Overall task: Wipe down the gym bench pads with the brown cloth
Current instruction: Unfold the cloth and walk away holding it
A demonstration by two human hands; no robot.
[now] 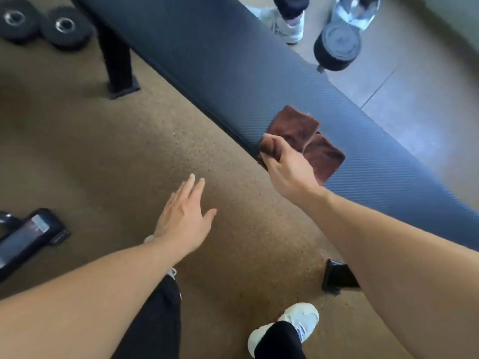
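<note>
Head view: cloth position and grip state

Head view shows the brown cloth (308,141) lying folded on the dark bench pad (220,60), at its near edge. Right hand (287,167) — fingers curled, pinching the cloth's near corner over the pad edge. Left hand (184,216) — fingers straight and spread, holding nothing, above the speckled floor (103,151), well apart from the cloth.

floor (103,151): speckled brown rubber | far left: two black weight plates (39,25) | far right: grey mats (427,99), black dumbbell (337,47)
</note>
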